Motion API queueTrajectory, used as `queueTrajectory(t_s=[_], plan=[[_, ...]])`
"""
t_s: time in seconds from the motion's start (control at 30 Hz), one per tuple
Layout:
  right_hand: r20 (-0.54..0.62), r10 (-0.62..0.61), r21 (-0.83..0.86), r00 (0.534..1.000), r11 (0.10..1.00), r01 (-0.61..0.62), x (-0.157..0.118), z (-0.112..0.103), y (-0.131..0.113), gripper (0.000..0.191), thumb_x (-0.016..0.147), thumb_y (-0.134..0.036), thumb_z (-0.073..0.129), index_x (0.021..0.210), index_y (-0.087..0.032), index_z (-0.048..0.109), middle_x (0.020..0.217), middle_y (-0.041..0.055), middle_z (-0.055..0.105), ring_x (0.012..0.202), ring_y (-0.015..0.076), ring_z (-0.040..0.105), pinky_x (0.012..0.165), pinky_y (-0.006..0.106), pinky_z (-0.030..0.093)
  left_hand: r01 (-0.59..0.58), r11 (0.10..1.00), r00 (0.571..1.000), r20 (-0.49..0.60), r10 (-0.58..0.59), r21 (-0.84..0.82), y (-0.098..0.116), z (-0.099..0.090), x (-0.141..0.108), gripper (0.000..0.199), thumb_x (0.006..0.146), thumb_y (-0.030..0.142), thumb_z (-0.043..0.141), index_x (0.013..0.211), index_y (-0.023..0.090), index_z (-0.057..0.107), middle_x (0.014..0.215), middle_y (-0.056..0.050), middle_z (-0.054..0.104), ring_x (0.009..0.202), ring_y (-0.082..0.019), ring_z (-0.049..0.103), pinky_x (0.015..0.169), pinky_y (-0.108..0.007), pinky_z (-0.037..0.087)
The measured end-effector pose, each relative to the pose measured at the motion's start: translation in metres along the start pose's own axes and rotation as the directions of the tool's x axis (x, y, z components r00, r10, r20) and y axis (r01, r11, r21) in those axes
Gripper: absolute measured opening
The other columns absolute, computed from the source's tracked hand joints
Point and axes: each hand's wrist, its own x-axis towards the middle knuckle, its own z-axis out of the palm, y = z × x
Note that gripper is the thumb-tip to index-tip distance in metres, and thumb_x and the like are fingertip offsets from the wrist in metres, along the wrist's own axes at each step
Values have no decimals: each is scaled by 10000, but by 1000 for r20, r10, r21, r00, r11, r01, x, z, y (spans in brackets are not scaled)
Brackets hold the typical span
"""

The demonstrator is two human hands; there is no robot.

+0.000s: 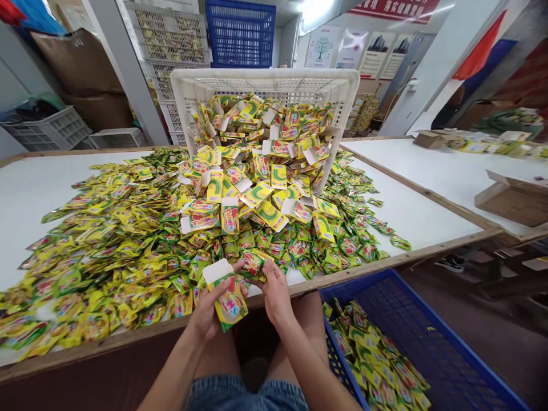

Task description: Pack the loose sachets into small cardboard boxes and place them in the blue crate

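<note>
My left hand [208, 313] is closed around a small yellow-and-green carton [231, 305], whose white top flap stands open and points up and away from me. In my right hand [276, 290] a green-and-yellow sachet [254, 264] is pinched between thumb and fingers, just right of the carton's open end. Beyond both hands, a heap of similar sachets [128, 245] covers the table edge. More cartons [269, 214], many with open flaps, spill toward me from a tipped white plastic crate [182, 108].
A wooden rim [141, 337] edges the white table [411, 211]. Low on my right stands a blue crate [445, 325] holding several filled-looking cartons [381, 365]. An open brown cardboard box [514, 197] sits on the right-hand table. Stacked white crates [166, 34] stand behind.
</note>
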Motion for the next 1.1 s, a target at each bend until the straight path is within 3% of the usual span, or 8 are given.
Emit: queueTrajectory(t_s=[0.3,0.43,0.5,0.6,0.67,0.77,1.0,1.1], plan=[[-68,-185,-309,980,938,155,3,-26,-19,250,757,-386,614,840,-162,542,663,-22,579,516,101,512,468,209,417,-17,981,996,-85,34,192,-16,16,19,442,704,317,674,1101,138,596,770,-64,680,678,-173,622,649,-269,464],[124,-284,-512,951,802,307,6,-30,-57,203,792,-353,575,892,-178,557,709,-8,596,582,122,533,549,229,437,-4,914,999,-46,24,406,-19,20,36,272,635,319,726,800,121,637,627,-14,635,566,-138,573,601,-260,452],[322,-271,-619,907,664,419,7,-27,-74,162,817,-309,542,923,-189,563,771,9,619,648,141,559,609,248,445,-52,872,998,42,36,487,-21,23,42,257,612,296,741,758,122,622,610,0,616,545,-121,542,577,-242,435],[565,-172,-747,807,310,588,6,-20,-92,170,811,-190,520,976,-188,561,923,53,631,846,189,575,730,278,426,-97,838,993,108,45,538,-22,28,45,259,605,270,741,779,127,612,627,9,606,555,-111,522,570,-227,422],[622,-58,-776,781,88,625,4,-17,-100,200,801,-136,501,990,-178,551,942,70,625,869,199,570,725,273,409,-77,827,993,119,12,557,-22,31,43,243,626,280,722,772,128,601,602,12,595,536,-110,517,560,-228,420],[606,56,-786,794,-115,608,3,-14,-108,159,806,-117,475,939,-171,543,866,62,619,779,184,570,658,250,380,-56,837,990,138,-24,545,-22,34,40,241,651,304,700,773,132,583,573,11,585,512,-117,519,550,-240,426],[507,26,-846,862,-180,503,4,-14,-113,51,827,-143,472,862,-161,504,819,64,604,771,186,553,649,251,357,-98,796,991,133,22,597,-24,39,41,229,673,316,683,778,130,600,624,-7,603,582,-131,533,615,-250,429],[549,59,-821,834,-149,551,0,-13,-115,89,822,-127,467,894,-161,506,860,63,593,806,180,551,679,248,374,-127,794,986,162,36,595,-25,38,43,217,664,281,683,796,130,599,657,-2,605,606,-128,527,637,-249,427]])
